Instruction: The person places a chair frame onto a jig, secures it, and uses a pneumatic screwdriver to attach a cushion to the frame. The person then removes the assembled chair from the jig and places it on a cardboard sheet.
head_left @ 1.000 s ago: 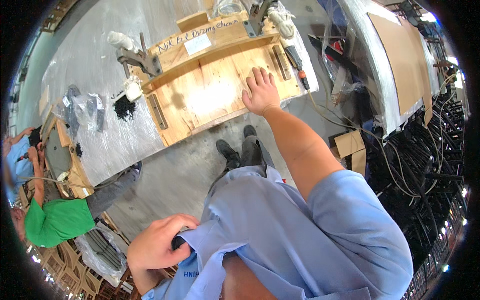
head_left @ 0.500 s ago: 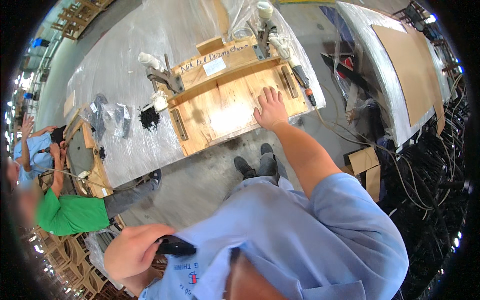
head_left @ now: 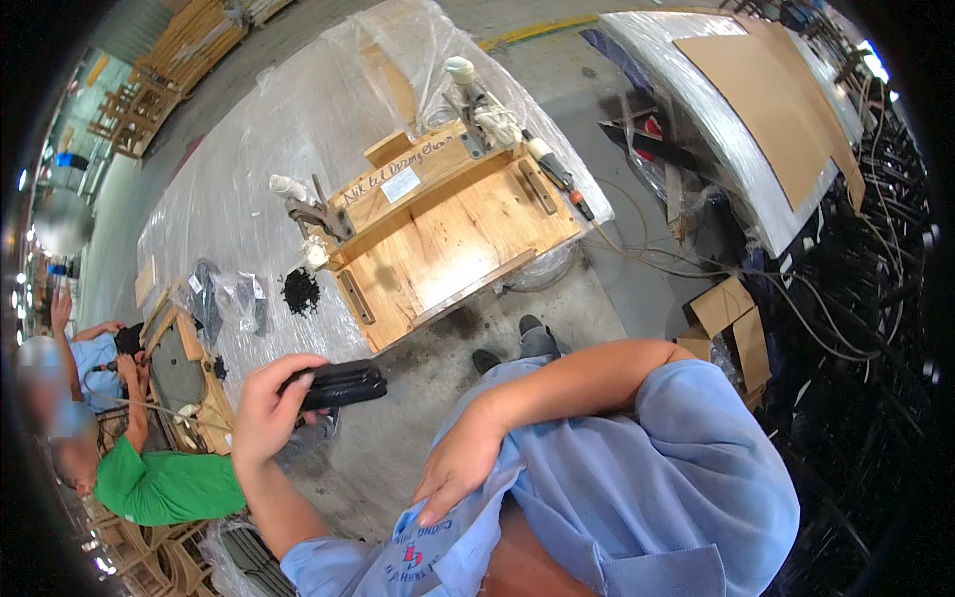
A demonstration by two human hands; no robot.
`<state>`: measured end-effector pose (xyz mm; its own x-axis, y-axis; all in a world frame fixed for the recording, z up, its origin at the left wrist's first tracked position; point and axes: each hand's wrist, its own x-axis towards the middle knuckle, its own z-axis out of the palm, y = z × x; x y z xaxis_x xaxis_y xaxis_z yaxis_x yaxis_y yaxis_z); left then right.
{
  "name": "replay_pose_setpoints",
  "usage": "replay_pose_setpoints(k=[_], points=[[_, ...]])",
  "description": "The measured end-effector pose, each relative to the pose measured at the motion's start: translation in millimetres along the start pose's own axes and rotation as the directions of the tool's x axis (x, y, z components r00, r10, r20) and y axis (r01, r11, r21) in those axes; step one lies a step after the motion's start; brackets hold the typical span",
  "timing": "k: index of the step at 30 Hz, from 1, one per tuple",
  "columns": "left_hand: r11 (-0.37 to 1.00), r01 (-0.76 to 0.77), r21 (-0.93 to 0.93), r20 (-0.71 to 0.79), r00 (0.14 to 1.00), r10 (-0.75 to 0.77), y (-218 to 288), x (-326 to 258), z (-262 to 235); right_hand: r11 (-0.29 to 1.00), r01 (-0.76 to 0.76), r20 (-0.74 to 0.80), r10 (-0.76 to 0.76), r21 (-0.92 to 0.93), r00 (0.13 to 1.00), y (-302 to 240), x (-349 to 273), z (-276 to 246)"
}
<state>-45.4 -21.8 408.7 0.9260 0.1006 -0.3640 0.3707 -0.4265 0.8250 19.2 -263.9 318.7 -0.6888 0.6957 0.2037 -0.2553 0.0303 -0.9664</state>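
Observation:
My left hand (head_left: 264,408) is closed round a glossy black oblong object (head_left: 343,386), held over the floor at the near side of the work table. Its exact kind does not show. Against the front of my light blue shirt (head_left: 597,463) lies my right hand (head_left: 466,463), fingers stretched down over the printed chest. Beyond both hands sits a wooden jig (head_left: 428,274) with a flat board base, a back rail and a metal strip on each side. Two toggle clamps with wrapped handles, the left clamp (head_left: 323,214) and the right clamp (head_left: 473,99), are fixed to that rail.
Plastic film covers the table (head_left: 229,189), where a heap of black screws or bits (head_left: 300,290) lies. A corded tool (head_left: 562,177) rests right of the jig, its cable looping past an open carton (head_left: 731,313). Co-workers, one in a green shirt (head_left: 169,486), work at left.
My right hand has left the jig board and come back to my shirt front. My left hand has moved forward from my chest, carrying the black object out over the floor.

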Motion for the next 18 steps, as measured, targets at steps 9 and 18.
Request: replay_pose_setpoints(k=[9,18], points=[[0.962,0.115,-0.247,0.209,0.976,-0.063,-75,81,97,0.919,-0.392,-0.741,0.240,-0.034,0.627,18,-137,-21],[0.947,0.080,-0.311,0.301,0.954,0.018,-37,149,186,0.831,-0.518,-0.691,0.495,0.201,0.527,66,-239,-58]])
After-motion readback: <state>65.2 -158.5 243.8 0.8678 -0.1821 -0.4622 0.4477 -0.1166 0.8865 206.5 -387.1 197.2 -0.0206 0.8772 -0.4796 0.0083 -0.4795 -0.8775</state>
